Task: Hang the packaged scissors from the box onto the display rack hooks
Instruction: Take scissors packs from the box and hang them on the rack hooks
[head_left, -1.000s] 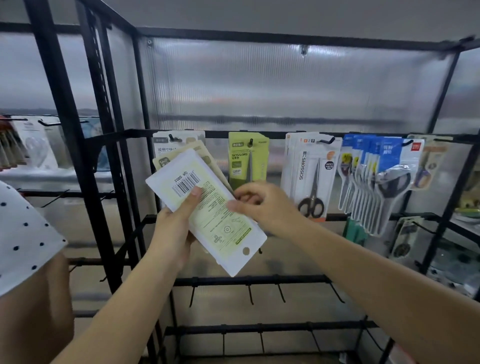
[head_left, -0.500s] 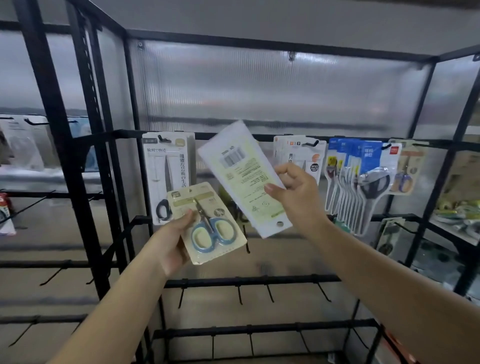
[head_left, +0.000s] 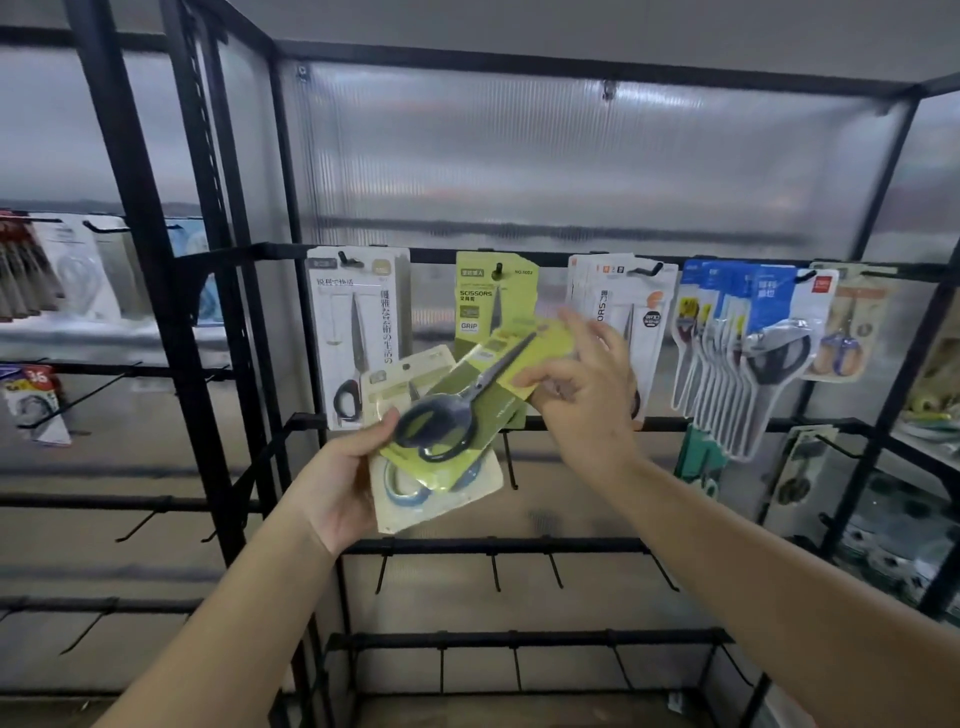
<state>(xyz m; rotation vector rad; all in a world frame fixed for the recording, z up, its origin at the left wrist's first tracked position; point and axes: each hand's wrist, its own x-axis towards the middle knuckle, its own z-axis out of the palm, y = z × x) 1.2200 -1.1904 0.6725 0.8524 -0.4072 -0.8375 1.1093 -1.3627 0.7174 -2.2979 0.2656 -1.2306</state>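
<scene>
A green scissors pack (head_left: 483, 395) with dark handles is lying tilted over a cream pack (head_left: 415, 467) of blue-handled scissors. More packs are hanging from the black rack (head_left: 519, 545) hooks behind.

A black metal display rack (head_left: 519, 256) carries the goods on hooks along its upper bar: a white scissor pack (head_left: 358, 332), a green scissor pack (head_left: 485, 296), a white bundle (head_left: 623, 312), a blue-topped bundle (head_left: 748, 353) and a tan pack (head_left: 847, 332). The lower bars (head_left: 493, 545) bear bare hooks. A dark green item (head_left: 698, 457), perhaps another pack, hangs below.
</scene>
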